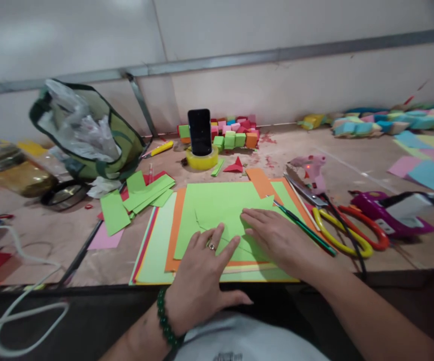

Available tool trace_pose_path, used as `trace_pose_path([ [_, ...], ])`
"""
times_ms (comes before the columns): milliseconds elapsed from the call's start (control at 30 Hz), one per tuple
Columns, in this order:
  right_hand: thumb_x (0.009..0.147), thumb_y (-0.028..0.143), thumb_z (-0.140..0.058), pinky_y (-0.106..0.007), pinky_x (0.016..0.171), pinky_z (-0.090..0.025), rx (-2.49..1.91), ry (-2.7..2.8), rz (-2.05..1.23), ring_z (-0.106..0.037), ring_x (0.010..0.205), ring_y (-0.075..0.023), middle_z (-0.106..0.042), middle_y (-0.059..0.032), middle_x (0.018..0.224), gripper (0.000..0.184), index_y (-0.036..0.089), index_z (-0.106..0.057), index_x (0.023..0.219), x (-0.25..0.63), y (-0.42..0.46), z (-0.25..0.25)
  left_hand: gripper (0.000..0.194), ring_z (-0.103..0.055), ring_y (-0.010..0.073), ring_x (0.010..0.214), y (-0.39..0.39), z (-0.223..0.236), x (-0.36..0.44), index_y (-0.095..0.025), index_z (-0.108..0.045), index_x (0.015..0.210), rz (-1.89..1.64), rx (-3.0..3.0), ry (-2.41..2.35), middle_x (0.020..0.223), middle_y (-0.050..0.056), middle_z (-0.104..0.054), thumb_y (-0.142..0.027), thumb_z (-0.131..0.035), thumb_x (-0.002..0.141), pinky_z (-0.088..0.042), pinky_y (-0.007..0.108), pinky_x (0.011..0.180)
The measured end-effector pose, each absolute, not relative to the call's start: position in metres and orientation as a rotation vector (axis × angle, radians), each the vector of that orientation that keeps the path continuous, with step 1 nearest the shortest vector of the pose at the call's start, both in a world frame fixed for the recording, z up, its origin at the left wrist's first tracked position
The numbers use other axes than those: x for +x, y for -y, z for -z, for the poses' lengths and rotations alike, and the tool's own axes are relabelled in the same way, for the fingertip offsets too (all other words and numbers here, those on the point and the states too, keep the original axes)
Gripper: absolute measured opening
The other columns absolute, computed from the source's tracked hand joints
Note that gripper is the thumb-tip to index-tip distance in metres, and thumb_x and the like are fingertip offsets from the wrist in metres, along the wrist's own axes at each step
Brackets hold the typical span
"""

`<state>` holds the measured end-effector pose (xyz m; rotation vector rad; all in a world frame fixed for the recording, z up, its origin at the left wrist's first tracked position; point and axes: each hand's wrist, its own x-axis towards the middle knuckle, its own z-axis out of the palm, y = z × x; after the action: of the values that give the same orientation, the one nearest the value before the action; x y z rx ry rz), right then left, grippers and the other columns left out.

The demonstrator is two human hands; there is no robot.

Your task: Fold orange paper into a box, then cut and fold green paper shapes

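Observation:
A bright green sheet of paper (217,200) lies on top of a stack of coloured sheets, with orange paper (171,250) showing beneath it. Fingers spread, my left hand (205,271) rests on the lower part of the green sheet; it wears a ring and a green bead bracelet (164,318). My right hand (277,238) presses flat on the same sheet, its fingers stretched toward the middle. A thin crease or edge runs across the green paper between the hands. Along the right hand's far side lies a green pen (303,228). Neither hand grips anything.
Scissors (322,233), a pink glue gun (310,170) and a purple tool (382,213) lie right. Green strips (149,195) are left, before a bag (92,130). A phone (200,133) stands in a tape roll (201,159). A white cable (24,321) hangs over the front edge.

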<state>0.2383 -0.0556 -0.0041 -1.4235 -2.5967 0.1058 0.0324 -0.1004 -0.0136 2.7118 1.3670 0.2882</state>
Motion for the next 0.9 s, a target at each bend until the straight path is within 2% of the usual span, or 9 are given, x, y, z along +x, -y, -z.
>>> trace_pose_path([
  [100,0.092,0.022,-0.049,-0.044,0.096,-0.045,-1.377,2.548,-0.081,-0.058,0.116,-0.0278,-0.062,-0.0155,0.125,0.03,0.015,-0.061,0.117,0.242,0.056,0.01,0.097,-0.042,0.0366,0.124,0.106,0.019,0.025,-0.014,-0.042,0.139,-0.339,2.652,-1.587,0.141,0.02,-0.045,-0.081,-0.045,0.068,-0.029,0.055,0.103],
  [200,0.09,0.025,-0.053,-0.042,0.096,-0.044,-1.371,2.508,-0.126,-0.058,0.114,-0.0269,-0.064,-0.0128,0.123,0.027,0.017,-0.064,0.113,0.245,0.052,0.011,0.097,-0.044,0.036,0.123,0.108,0.021,0.018,-0.013,-0.044,0.137,-0.348,2.639,-1.656,0.139,0.019,-0.048,-0.083,-0.041,0.069,-0.027,0.055,0.104],
  [300,0.083,0.032,-0.063,-0.038,0.085,-0.049,-1.559,2.357,-0.179,-0.062,0.098,-0.0257,-0.068,-0.0112,0.106,0.022,0.018,-0.066,0.1,0.247,0.044,0.009,0.1,-0.045,0.0366,0.122,0.107,0.021,0.016,-0.013,-0.046,0.136,-0.344,2.667,-1.648,0.139,0.018,-0.048,-0.085,-0.041,0.066,-0.028,0.054,0.103],
  [400,0.071,0.041,-0.073,-0.035,0.071,-0.049,-1.807,2.144,-0.255,-0.063,0.086,-0.0246,-0.065,-0.011,0.1,0.042,0.017,-0.062,0.104,0.247,0.035,0.004,0.101,-0.045,0.0372,0.122,0.107,0.023,0.017,-0.013,-0.045,0.137,-0.346,2.7,-1.633,0.14,0.018,-0.048,-0.085,-0.041,0.065,-0.029,0.054,0.103],
  [467,0.066,0.045,-0.076,-0.034,0.07,-0.047,-1.866,2.05,-0.378,-0.062,0.087,-0.0256,-0.064,-0.012,0.101,0.055,0.016,-0.059,0.109,0.247,0.03,0.002,0.102,-0.044,0.0373,0.123,0.108,0.024,0.017,-0.012,-0.044,0.137,-0.35,2.712,-1.635,0.14,0.019,-0.047,-0.085,-0.042,0.066,-0.029,0.054,0.103],
  [567,0.063,0.045,-0.077,-0.031,0.066,-0.044,-1.868,1.948,-0.566,-0.062,0.082,-0.0238,-0.066,-0.0097,0.091,0.061,0.014,-0.058,0.111,0.245,0.021,0.0,0.1,-0.043,0.037,0.124,0.109,0.025,0.018,-0.011,-0.046,0.136,-0.378,2.721,-1.642,0.14,0.02,-0.047,-0.084,-0.044,0.066,-0.029,0.053,0.104],
  [667,0.062,0.039,-0.078,-0.025,0.054,-0.04,-1.829,1.922,-0.697,-0.059,0.065,-0.0171,-0.065,-0.0026,0.072,0.056,0.012,-0.06,0.107,0.245,0.011,0.001,0.098,-0.044,0.0371,0.124,0.11,0.027,0.018,-0.012,-0.045,0.135,-0.411,2.73,-1.634,0.14,0.019,-0.048,-0.082,-0.048,0.066,-0.031,0.054,0.103],
  [767,0.06,0.036,-0.077,-0.023,0.046,-0.035,-1.781,1.894,-0.794,-0.052,0.052,-0.0125,-0.058,0.0033,0.058,0.045,0.011,-0.063,0.094,0.247,0.004,0.004,0.095,-0.044,0.0368,0.124,0.109,0.029,0.017,-0.014,-0.044,0.136,-0.44,2.725,-1.633,0.14,0.019,-0.047,-0.079,-0.052,0.067,-0.032,0.054,0.102],
  [900,0.063,0.037,-0.071,-0.021,0.046,-0.035,-1.66,1.878,-0.844,-0.047,0.05,-0.0096,-0.051,0.0063,0.054,0.025,0.015,-0.062,0.071,0.247,0.003,0.006,0.098,-0.042,0.037,0.127,0.11,0.031,0.016,-0.014,-0.041,0.139,-0.459,2.673,-1.602,0.141,0.019,-0.046,-0.08,-0.05,0.067,-0.029,0.057,0.105],
])
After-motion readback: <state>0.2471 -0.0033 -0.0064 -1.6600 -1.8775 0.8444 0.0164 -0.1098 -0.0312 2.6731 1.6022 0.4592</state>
